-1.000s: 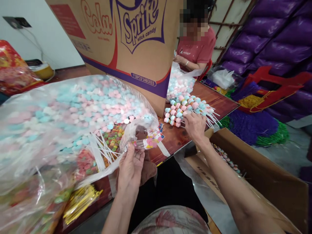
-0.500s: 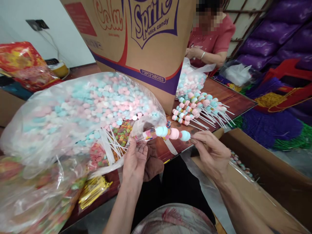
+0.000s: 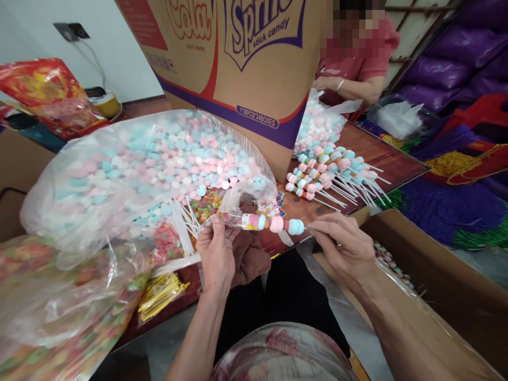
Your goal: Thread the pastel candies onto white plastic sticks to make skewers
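Note:
A marshmallow candy skewer (image 3: 277,224) in blue, pink and red pieces lies level between my two hands. My right hand (image 3: 345,244) pinches it at its right end; the stick is mostly hidden by the fingers. Its left end is at the mouth of a narrow clear wrapper (image 3: 245,221) with a colourful print. My left hand (image 3: 217,251) grips the wrapper's far end between thumb and fingers. Below the wrapper, a brown cloth (image 3: 250,259) lies at the table edge. More printed wrappers (image 3: 273,205) lie just behind the skewer.
A large bag of marshmallows (image 3: 159,153) spreads across the left, with white sticks (image 3: 184,219) and gummy rings (image 3: 204,206) before it. Finished skewers (image 3: 337,169) are piled behind my right hand. Gold ties (image 3: 162,296), a tall carton (image 3: 246,95), an open box (image 3: 444,264) and a co-worker (image 3: 357,63) surround me.
The skewer and wrapper have come level and in line, and the wrapper's mouth now meets the first marshmallow. Both hands keep their holds. The whole view has shifted slightly.

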Demonstrator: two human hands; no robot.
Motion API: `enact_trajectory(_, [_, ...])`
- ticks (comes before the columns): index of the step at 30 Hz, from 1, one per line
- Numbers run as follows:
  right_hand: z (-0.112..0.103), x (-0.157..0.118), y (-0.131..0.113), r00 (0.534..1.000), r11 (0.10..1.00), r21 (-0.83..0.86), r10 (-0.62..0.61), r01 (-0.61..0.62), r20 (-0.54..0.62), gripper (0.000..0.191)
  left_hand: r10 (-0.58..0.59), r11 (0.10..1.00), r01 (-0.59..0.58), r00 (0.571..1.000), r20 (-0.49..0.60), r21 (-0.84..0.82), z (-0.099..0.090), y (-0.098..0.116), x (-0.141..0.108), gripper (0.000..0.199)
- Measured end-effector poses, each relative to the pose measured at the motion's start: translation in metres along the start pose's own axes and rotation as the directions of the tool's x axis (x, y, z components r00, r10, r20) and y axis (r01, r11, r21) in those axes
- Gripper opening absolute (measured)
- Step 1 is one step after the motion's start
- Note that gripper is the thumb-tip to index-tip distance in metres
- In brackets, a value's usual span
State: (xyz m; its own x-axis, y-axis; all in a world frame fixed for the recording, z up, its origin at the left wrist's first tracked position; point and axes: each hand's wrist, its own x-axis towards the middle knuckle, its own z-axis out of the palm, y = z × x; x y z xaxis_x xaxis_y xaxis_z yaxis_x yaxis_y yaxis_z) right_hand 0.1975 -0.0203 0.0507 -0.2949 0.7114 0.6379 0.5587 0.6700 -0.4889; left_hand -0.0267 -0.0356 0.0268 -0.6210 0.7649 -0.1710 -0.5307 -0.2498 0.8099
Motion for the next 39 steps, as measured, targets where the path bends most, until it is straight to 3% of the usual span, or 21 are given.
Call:
enact_trajectory(6, [0.015, -0.010, -0.003, 0.982, 0.983, 0.106, 0.135, -0.149, 0.134, 0.015, 0.126, 0.992, -0.125, 0.991, -0.035, 0.024, 0.002, -0.006, -0.001, 0.032])
enact_trajectory(11, [0.016, -0.009, -0.005, 0.947, 0.953, 0.205, 0.162, -0.224, 0.279, 0.018, 0.166, 0.974, -0.177, 0.982, 0.085, 0.141, -0.005, -0.009, 0.001, 0.031])
enact_trajectory(14, [0.019, -0.009, -0.006, 0.937, 0.951, 0.219, 0.142, -0.218, 0.318, 0.019, 0.161, 0.966, -0.177, 0.982, 0.097, 0.188, -0.010, -0.010, 0.003, 0.029])
enact_trajectory(19, [0.025, -0.011, -0.009, 0.935, 0.958, 0.217, 0.105, -0.187, 0.339, 0.019, 0.051, 0.993, -0.054, 0.998, 0.035, 0.105, -0.013, -0.006, 0.005, 0.031])
enact_trajectory(23, [0.033, -0.015, -0.013, 0.939, 0.983, 0.150, 0.051, -0.107, 0.340, 0.020, -0.112, 0.990, 0.101, 0.988, 0.109, 0.100, -0.004, -0.001, -0.003, 0.035])
enact_trajectory(27, [0.044, -0.019, -0.021, 0.934, 0.998, 0.047, 0.012, -0.031, 0.356, 0.024, -0.167, 0.985, 0.157, 0.973, 0.157, 0.073, 0.007, -0.001, -0.015, 0.034])
enact_trajectory(29, [0.049, -0.021, -0.027, 0.934, 0.994, 0.072, 0.048, -0.078, 0.354, 0.024, -0.173, 0.985, 0.164, 0.968, 0.183, 0.061, 0.010, -0.003, -0.018, 0.031])
enact_trajectory(31, [0.052, -0.023, -0.034, 0.930, 0.958, 0.188, 0.142, -0.215, 0.340, 0.024, -0.184, 0.983, 0.182, 0.958, 0.222, 0.032, 0.010, -0.006, -0.019, 0.028])
enact_trajectory(33, [0.054, -0.024, -0.038, 0.875, 0.821, 0.367, 0.298, -0.439, 0.381, 0.022, -0.204, 0.977, 0.214, 0.945, 0.256, -0.012, 0.008, -0.008, -0.017, 0.027])
enact_trajectory(34, [0.055, -0.025, -0.039, 0.817, 0.690, 0.456, 0.379, -0.562, 0.434, 0.021, -0.211, 0.973, 0.227, 0.940, 0.266, -0.030, 0.007, -0.009, -0.016, 0.028])
enact_trajectory(36, [0.056, -0.027, -0.040, 0.647, 0.328, 0.562, 0.478, -0.759, 0.594, 0.022, -0.226, 0.967, 0.249, 0.933, 0.279, -0.049, 0.005, -0.009, -0.014, 0.030])
enact_trajectory(38, [0.058, -0.028, -0.039, 0.489, -0.019, 0.562, 0.471, -0.827, 0.735, 0.025, -0.246, 0.961, 0.272, 0.926, 0.287, -0.052, 0.005, -0.009, -0.013, 0.031])
enact_trajectory(39, [0.060, -0.028, -0.039, 0.442, -0.132, 0.551, 0.457, -0.824, 0.772, 0.027, -0.258, 0.958, 0.283, 0.922, 0.290, -0.046, 0.006, -0.010, -0.014, 0.031])
